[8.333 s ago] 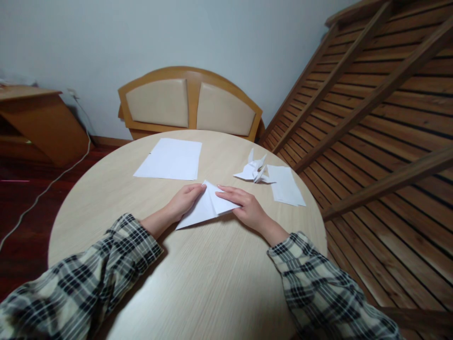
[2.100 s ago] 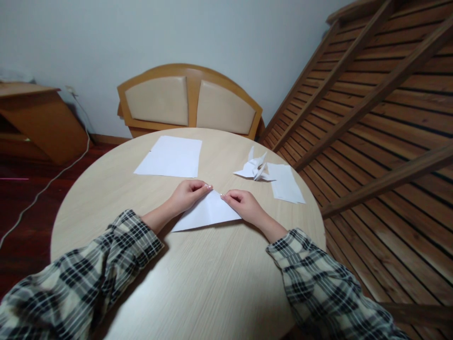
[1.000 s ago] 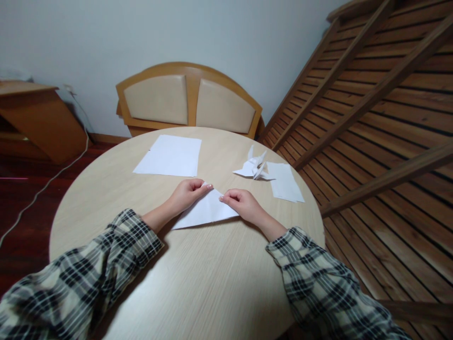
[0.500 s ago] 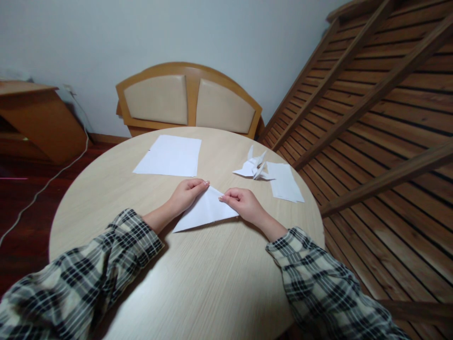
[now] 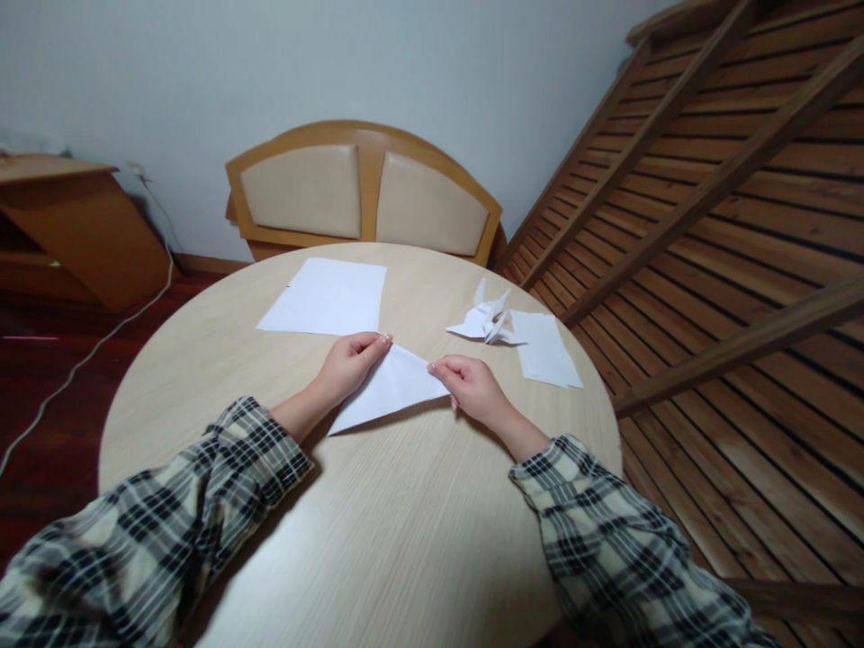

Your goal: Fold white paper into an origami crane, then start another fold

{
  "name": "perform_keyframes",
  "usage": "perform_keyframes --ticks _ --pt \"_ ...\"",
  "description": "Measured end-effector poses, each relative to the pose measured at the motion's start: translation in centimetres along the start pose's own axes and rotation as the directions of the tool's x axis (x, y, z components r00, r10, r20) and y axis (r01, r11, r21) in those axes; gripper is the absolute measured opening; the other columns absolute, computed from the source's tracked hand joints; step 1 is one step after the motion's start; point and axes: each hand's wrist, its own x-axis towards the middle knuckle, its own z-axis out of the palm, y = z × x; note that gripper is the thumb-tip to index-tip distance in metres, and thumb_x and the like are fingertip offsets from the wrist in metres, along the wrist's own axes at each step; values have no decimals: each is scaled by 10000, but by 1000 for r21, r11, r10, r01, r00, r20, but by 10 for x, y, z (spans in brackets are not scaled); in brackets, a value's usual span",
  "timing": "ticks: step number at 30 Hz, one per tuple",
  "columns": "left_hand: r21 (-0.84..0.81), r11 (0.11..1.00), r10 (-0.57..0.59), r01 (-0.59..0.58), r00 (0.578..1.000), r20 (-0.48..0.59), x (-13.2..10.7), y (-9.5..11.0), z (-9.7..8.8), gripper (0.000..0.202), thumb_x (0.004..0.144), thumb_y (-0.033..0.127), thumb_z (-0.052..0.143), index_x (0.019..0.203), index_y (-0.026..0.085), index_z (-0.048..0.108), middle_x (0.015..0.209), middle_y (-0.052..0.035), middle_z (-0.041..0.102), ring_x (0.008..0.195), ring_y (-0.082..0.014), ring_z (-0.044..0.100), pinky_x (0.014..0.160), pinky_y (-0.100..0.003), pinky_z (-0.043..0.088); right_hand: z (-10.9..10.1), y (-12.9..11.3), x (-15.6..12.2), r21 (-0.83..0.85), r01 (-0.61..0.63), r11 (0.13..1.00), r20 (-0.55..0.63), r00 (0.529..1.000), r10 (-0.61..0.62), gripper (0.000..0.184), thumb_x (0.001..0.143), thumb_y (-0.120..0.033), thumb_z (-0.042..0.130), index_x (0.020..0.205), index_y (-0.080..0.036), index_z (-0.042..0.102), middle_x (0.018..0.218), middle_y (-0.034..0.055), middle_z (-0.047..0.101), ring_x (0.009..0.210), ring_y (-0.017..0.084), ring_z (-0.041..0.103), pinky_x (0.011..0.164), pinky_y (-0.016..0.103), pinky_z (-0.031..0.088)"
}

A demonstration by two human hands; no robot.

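Note:
A white sheet of paper folded into a triangle [image 5: 390, 389] is held between my two hands, over the middle of the table [image 5: 384, 522]. My left hand [image 5: 351, 367] pinches its top corner between thumb and fingers, and covers part of its left edge. At the right corner, my right hand [image 5: 469, 387] grips the paper with thumb and fingertips. The long lower edge faces me and slants up to the right. Beyond my right hand lie folded white paper cranes [image 5: 484, 319], overlapping so that I cannot count them surely.
A stack of white paper [image 5: 328, 295] lies at the table's far left. Narrow paper pieces [image 5: 545, 349] rest beside the cranes near the right edge. A padded wooden headboard [image 5: 368, 189] stands behind the table, and a slatted wooden panel [image 5: 729, 225] leans on the right.
My right hand has slid along the paper's edge to its right corner, away from my left hand. My left hand has shifted slightly left and away from me, still pinching the top corner.

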Motion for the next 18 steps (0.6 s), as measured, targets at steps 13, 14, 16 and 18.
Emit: perform_keyframes --ticks 13,14,16,18 --pt "35 999 18 -15 998 -59 6 -11 -7 352 841 435 554 594 187 510 574 13 434 546 -126 382 506 -271 305 0 3 0 71 -25 997 -32 999 27 300 893 -417 532 709 -184 576 445 -31 540 355 71 460 346 184 311" --pt "31 999 20 -18 998 -59 6 -12 -7 353 843 433 553 593 188 508 574 14 432 547 -126 381 508 -272 307 0 3 0 76 -23 997 -31 999 25 298 893 -416 533 712 -183 578 444 -31 540 356 71 460 346 183 312" --pt "26 999 26 -24 998 -62 7 -12 -7 356 842 431 554 587 189 500 571 15 424 546 -124 374 511 -273 306 0 3 0 86 -18 996 -30 999 20 303 890 -428 541 719 -181 584 447 -29 545 361 71 466 348 183 316" --pt "26 999 27 -25 997 -69 7 -13 -7 356 837 429 560 582 191 492 570 17 417 545 -124 368 511 -274 303 0 4 1 102 -7 995 -27 1000 10 323 890 -454 541 721 -182 582 463 -24 559 372 74 481 355 186 333"
